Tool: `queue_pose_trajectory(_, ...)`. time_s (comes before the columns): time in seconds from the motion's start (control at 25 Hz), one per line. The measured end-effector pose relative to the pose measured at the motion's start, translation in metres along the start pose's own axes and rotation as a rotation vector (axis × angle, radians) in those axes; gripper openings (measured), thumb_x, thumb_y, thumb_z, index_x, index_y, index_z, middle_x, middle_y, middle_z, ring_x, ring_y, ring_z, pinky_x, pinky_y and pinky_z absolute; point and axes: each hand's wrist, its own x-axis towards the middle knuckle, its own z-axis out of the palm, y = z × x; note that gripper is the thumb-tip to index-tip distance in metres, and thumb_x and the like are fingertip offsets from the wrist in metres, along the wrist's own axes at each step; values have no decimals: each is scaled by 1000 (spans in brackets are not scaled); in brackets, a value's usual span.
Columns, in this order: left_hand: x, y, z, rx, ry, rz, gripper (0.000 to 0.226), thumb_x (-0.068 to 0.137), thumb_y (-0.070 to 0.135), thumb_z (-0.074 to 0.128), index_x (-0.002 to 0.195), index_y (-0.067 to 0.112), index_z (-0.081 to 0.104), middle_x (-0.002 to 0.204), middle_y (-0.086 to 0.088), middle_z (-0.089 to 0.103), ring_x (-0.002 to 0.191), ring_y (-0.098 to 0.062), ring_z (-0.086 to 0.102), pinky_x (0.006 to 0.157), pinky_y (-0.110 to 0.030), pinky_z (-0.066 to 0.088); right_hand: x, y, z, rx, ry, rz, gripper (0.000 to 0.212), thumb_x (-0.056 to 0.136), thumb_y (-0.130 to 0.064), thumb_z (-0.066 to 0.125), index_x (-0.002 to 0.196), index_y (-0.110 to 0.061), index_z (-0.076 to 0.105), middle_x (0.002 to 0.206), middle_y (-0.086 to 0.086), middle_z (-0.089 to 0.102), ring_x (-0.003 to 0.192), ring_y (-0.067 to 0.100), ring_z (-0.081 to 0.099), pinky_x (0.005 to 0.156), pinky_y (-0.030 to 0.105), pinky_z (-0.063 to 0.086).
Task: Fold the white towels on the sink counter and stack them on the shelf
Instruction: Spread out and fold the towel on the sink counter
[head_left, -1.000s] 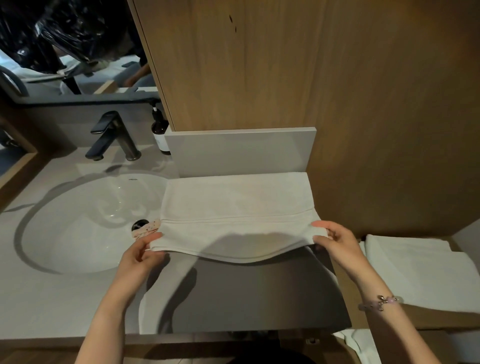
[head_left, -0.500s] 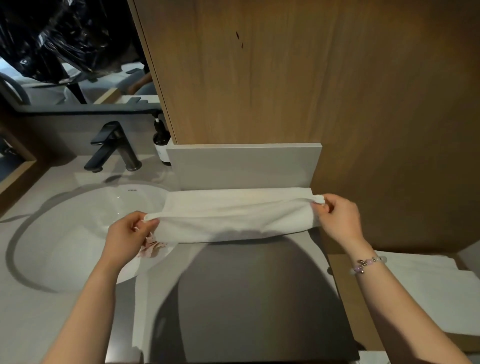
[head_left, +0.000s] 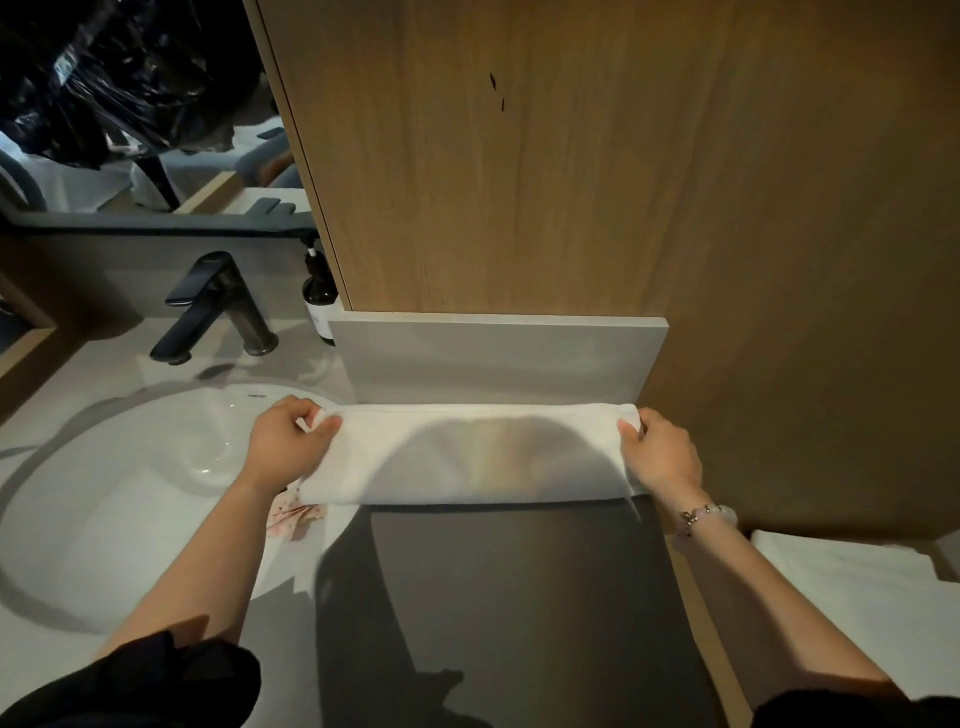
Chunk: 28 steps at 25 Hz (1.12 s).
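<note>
A white towel (head_left: 467, 457) lies folded into a long band on the grey counter (head_left: 519, 597), against the low grey backsplash (head_left: 498, 358). My left hand (head_left: 285, 441) pinches its left end at the far corner. My right hand (head_left: 660, 452) grips the right end, fingers curled over the far edge. Folded white towels (head_left: 872, 597) sit on the lower wooden shelf (head_left: 696, 597) at the right. My shadow darkens the towel's middle.
A white round basin (head_left: 130, 493) lies left of the towel, with a black faucet (head_left: 218, 306) and a dark pump bottle (head_left: 319, 301) behind it. A small patterned packet (head_left: 296, 514) lies at the basin's edge. A wooden panel (head_left: 571, 156) rises behind the backsplash.
Both hands carried the towel's near edge up and away, folding it over onto the far edge by the backsplash. The towel is now a narrower band lying flat.
</note>
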Motion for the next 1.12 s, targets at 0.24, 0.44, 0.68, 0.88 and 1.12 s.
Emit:
queue_pose_trajectory(0.24, 11, -8, 23, 39, -28, -7, 21, 88, 20, 60, 76, 4, 56, 88, -12, 59, 75, -27, 49, 71, -28, 33, 6, -3, 11, -52, 14, 55, 38, 98, -39, 33, 122, -16, 50, 114, 12, 62, 103, 35, 57, 83, 36, 45)
queue_pose_trajectory(0.44, 12, -9, 44, 148, -56, -99, 22, 94, 27, 49, 98, 8, 57, 94, -13, 63, 80, -30, 54, 69, -33, 42, 5, -6, 17, 8, 54, 180, 29, 96, -38, 41, 115, -17, 48, 108, 12, 62, 98, 32, 58, 81, 36, 44)
queue_pose_trajectory(0.68, -10, 31, 51, 194, 299, -99, 33, 88, 25, 51, 114, 5, 56, 112, -18, 59, 108, -38, 51, 95, -45, 31, 2, -17, 23, 30, 102, 247, 29, 96, -35, 43, 118, -16, 46, 115, 12, 58, 104, 33, 57, 83, 38, 44)
queue_pose_trajectory(0.88, -89, 63, 101, 275, 81, 568, 45, 97, 40, 27, 125, 12, 49, 128, -13, 58, 124, -30, 45, 110, -43, 15, 4, -14, 26, 35, 115, 256, 28, 99, -31, 39, 116, -10, 45, 115, 17, 58, 104, 37, 56, 80, 37, 41)
queue_pose_trajectory(1.12, -82, 59, 117, 496, -196, 586, 53, 99, 45, 15, 140, 16, 33, 146, -8, 41, 137, -29, 32, 111, -46, 4, 5, -9, 21, 135, 98, 282, 28, 97, -28, 44, 113, -5, 45, 117, 20, 56, 107, 39, 53, 85, 39, 41)
